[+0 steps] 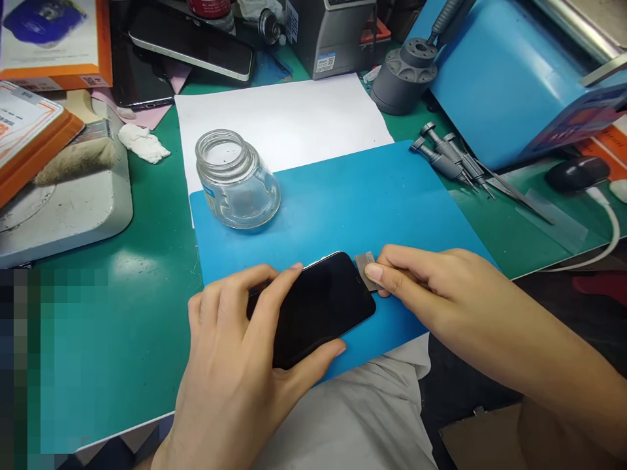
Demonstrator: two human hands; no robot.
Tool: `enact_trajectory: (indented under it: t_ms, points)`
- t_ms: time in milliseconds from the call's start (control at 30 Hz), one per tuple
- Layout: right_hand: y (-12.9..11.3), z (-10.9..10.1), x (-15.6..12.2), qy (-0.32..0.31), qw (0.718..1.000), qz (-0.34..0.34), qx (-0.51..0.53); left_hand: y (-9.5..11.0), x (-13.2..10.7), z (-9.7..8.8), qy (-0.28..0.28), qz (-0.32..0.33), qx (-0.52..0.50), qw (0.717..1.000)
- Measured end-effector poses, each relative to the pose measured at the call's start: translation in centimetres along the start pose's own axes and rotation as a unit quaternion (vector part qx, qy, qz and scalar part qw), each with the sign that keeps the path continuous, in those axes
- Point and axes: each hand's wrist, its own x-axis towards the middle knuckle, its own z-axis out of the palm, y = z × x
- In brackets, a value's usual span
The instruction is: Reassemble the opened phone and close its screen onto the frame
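Note:
A black smartphone [323,300] lies screen up near the front edge of a blue mat [362,202]. My left hand [245,333] grips it across its left part, fingers on the far edge and thumb along the near edge. Between the thumb and bent fingers of my right hand [421,281] is a thin, flat grey metal piece [366,271]. That piece meets the phone's right end; whether its edge goes into the seam I cannot tell. An open glass jar [238,179] stands behind the phone on the mat.
White paper [284,124] lies partly beneath the mat. Several screwdrivers [450,156] and tweezers [519,192] lie right, before a blue machine [509,78]. A grey round holder [404,78] stands behind. Another phone [191,39], boxes [53,46] and a white device [98,202] occupy the left.

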Motion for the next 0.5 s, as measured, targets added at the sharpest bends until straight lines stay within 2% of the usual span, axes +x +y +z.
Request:
enact_trajectory:
  t_ms: [267, 400, 500]
  points:
    - [0.4, -0.1, 0.1, 0.008, 0.988, -0.068, -0.139, -0.1, 0.0, -0.3, -0.021, 0.003, 0.01, 1.0]
    - [0.7, -0.3, 0.2, 0.023, 0.962, -0.144, -0.232, 0.1, 0.4, -0.9, -0.05, 0.033, 0.055, 0.997]
    - [1.1, -0.3, 0.5, 0.023, 0.941, -0.205, -0.268, 1.4, 1.4, -1.4, -0.068, 0.06, 0.068, 0.994]
